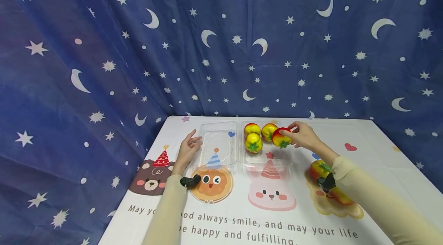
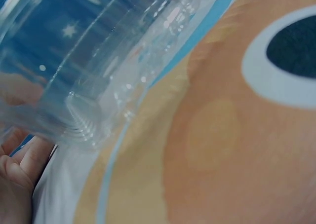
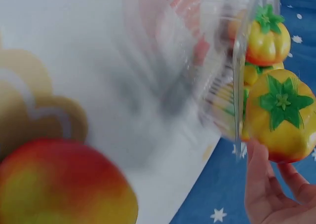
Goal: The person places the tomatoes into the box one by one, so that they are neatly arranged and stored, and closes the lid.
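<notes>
A clear plastic clamshell box lies unfolded, with its lid (image 1: 219, 149) on the left and its tray (image 1: 268, 159) on the right. My left hand (image 1: 189, 148) rests at the lid's left edge, fingers loosely bent. Part of that hand (image 2: 24, 167) shows beside and through the plastic in the left wrist view. My right hand (image 1: 304, 136) holds a yellow-red toy fruit with a green leafy top (image 1: 282, 138) over the tray's right rim. Fingers grip this fruit (image 3: 282, 113) from below in the right wrist view. Several similar fruits (image 1: 253, 143) sit inside the tray.
More yellow-red fruits (image 1: 342, 196) lie on the table under my right forearm, one large and blurred (image 3: 66, 184) in the right wrist view. A white printed tablecloth (image 1: 238, 202) covers the table. Behind it hangs a blue curtain (image 1: 235, 60) with stars and moons.
</notes>
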### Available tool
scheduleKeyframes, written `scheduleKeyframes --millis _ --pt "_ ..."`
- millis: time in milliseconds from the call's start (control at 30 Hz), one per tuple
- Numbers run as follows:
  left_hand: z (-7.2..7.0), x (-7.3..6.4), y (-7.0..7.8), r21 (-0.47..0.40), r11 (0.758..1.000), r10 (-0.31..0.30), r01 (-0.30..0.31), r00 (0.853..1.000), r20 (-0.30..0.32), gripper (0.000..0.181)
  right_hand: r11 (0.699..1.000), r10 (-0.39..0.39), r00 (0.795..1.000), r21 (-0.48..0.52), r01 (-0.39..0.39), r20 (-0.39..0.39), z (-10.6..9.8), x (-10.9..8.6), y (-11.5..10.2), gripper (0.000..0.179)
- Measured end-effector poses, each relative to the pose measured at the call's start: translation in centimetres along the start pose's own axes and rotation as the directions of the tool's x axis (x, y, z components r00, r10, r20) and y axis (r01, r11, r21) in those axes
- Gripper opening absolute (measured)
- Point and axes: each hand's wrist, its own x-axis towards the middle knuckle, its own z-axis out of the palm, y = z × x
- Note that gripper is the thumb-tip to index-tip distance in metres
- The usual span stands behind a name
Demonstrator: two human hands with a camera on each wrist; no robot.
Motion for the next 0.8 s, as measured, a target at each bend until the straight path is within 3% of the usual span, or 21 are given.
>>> scheduleKeyframes --millis 233,700,800 --pt "-0.2 -0.1 -0.1 0.003 1.0 0.001 -0.001 1.0 0.007 0.065 0.991 -0.023 0.999 -0.133 0.019 -0.025 1.9 1.2 -0.5 0.054" --pt "-0.1 -0.1 -0.3 0.012 1.0 0.005 -0.005 1.0 0.003 0.065 0.977 -0.007 0.998 -0.212 -0.007 -0.065 3.3 1.9 -1.0 0.05" --pt "0.1 0.4 -1.4 0.029 0.999 0.014 -0.013 1.0 -0.021 0.065 0.975 -0.005 0.999 -0.224 -0.007 -0.054 3.6 1.9 -1.1 0.049"
